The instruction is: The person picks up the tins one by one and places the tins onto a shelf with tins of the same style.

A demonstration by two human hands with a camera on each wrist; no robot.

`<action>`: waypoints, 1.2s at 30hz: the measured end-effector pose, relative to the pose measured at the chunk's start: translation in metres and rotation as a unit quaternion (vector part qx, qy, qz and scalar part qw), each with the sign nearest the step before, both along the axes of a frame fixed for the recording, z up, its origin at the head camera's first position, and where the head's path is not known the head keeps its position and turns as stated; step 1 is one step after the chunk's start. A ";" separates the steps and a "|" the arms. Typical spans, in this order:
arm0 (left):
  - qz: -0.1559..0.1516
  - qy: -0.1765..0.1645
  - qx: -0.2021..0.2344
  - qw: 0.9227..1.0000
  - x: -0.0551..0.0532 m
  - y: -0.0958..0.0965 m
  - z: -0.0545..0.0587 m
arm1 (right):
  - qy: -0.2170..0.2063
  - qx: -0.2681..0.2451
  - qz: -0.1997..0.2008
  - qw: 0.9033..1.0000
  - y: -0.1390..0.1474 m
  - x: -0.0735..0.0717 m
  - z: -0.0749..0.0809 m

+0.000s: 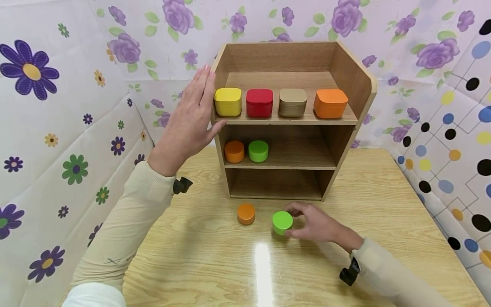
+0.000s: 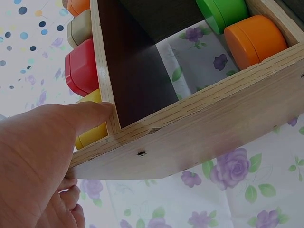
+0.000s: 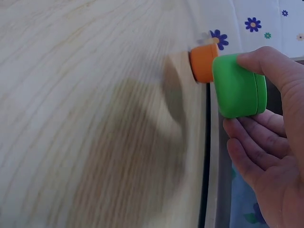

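My left hand [image 1: 189,113] grips the left side panel of a wooden shelf unit [image 1: 268,167]. Its fingers lie along the outer side, and the thumb bends over the front edge beside a yellow box [image 1: 228,102]. In front of the unit, my right hand [image 1: 317,224] pinches a round green lidded box [image 1: 282,222] between thumb and fingers. The right wrist view shows the green box [image 3: 237,88] tilted, with the thumb on one side and fingertips under the other. A round orange box [image 1: 246,214] stands on the table to its left.
On the upper shelf, a red box [image 1: 259,103], a beige box [image 1: 293,102] and an orange square box [image 1: 330,103] continue the row. The middle shelf bears an orange round box [image 1: 234,152] and a green round box [image 1: 258,151]. Patterned cloth [image 1: 69,140] surrounds the wooden table [image 1: 199,260].
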State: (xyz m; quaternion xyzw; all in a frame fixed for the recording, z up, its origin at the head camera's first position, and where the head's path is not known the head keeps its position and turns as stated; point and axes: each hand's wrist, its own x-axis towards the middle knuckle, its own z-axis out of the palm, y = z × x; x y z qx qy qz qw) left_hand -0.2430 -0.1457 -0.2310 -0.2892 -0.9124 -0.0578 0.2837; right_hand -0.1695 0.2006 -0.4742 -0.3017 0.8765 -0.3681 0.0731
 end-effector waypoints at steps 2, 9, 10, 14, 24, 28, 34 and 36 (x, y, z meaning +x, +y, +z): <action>-0.002 0.001 0.001 1.000 0.000 0.000 0.000 | 0.007 0.002 -0.003 1.000 0.004 0.000 0.002; -0.004 0.000 0.001 1.000 0.000 0.001 0.000 | 0.048 0.005 -0.022 0.999 0.014 -0.001 0.017; -0.004 0.000 0.001 1.000 0.000 0.001 0.000 | 0.051 0.004 -0.025 0.998 0.016 -0.001 0.020; -0.005 0.001 0.003 1.000 0.000 0.001 0.000 | 0.063 0.004 -0.033 0.997 0.022 -0.002 0.030; 0.004 -0.003 -0.003 1.000 0.001 0.000 0.001 | 0.093 0.006 -0.032 0.995 0.032 -0.009 0.056; 0.007 -0.006 -0.003 1.000 0.001 0.000 0.002 | 0.099 0.004 -0.029 0.995 0.031 -0.011 0.067; 0.007 -0.009 0.000 1.000 0.001 0.001 0.002 | 0.095 -0.002 -0.027 0.995 0.027 -0.014 0.085; 0.006 -0.008 0.000 1.000 0.001 0.001 0.001 | 0.100 -0.005 -0.028 0.995 0.026 -0.016 0.091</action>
